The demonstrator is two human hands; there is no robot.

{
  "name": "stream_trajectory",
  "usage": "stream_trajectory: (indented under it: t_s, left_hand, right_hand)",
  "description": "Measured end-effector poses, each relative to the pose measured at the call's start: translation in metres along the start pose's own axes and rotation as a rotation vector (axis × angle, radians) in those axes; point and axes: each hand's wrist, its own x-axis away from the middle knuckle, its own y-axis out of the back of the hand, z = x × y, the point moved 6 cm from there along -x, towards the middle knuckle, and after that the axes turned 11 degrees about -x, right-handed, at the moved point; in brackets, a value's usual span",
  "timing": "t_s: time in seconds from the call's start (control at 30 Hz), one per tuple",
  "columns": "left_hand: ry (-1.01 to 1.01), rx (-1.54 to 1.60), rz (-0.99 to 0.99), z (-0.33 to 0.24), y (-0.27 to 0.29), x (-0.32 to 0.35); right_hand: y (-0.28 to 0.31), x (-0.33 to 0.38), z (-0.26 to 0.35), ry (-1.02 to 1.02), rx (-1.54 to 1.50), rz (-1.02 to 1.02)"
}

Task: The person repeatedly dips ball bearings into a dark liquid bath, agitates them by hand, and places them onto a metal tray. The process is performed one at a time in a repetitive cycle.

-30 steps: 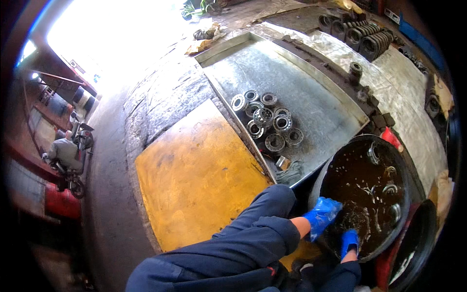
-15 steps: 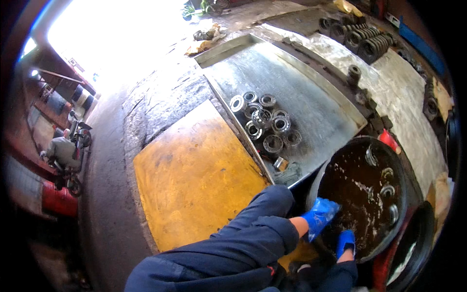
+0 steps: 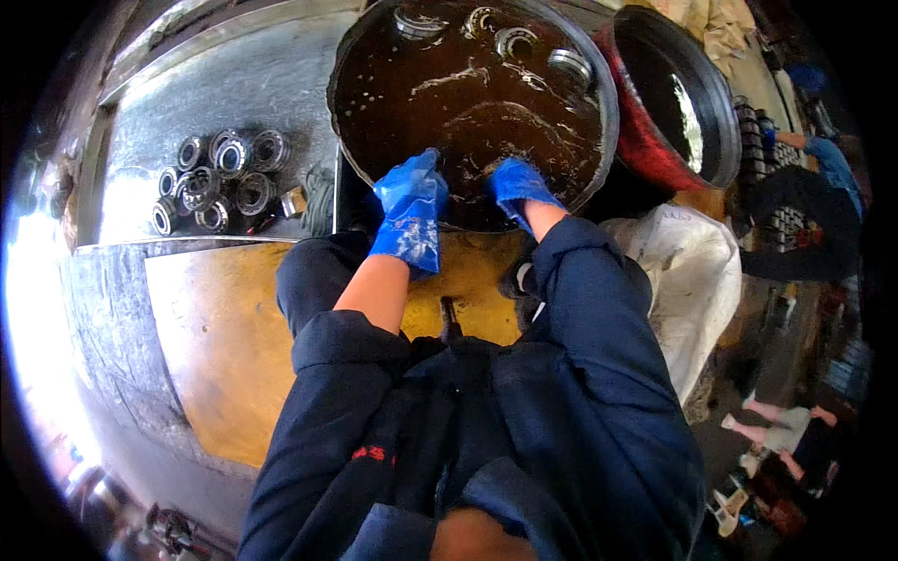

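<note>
A round drum of dark brown liquid stands in front of me. My left hand, in a blue glove, is over its near left rim. Its fingers are curled closed; what they hold, if anything, is hidden. My right hand, also gloved in blue, reaches over the near rim to the liquid, its fingertips hidden. Ripples spread around it. Toward the drum's far side, several metal bearing rings lie partly in the liquid, among them a bearing ring and a wider ring.
Left of the drum, a shallow metal tray holds a cluster of bearings and a dark cloth. A red drum stands to the right, near a white sack. Below lies a yellow plate. Other people are at the far right.
My view has swung from the tray toward the drum, which now sits ahead of me. Both gloved hands remain at its near side, the right one now at the liquid.
</note>
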Motion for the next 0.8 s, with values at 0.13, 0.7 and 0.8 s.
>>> stream_trajectory:
  t_s: [0.13, 0.7, 0.8]
  left_hand:
    - [-0.047, 0.025, -0.018, 0.002, 0.008, 0.004]
    - [-0.028, 0.119, -0.094, 0.006, -0.015, -0.008]
    - [-0.031, 0.043, -0.095, 0.015, -0.010, 0.000]
  right_hand:
    - [-0.003, -0.022, 0.039, -0.084, 0.400, -0.013]
    - [0.003, -0.031, 0.044, 0.014, 0.436, -0.026]
    - [0.000, -0.041, 0.034, -0.047, 0.360, -0.092]
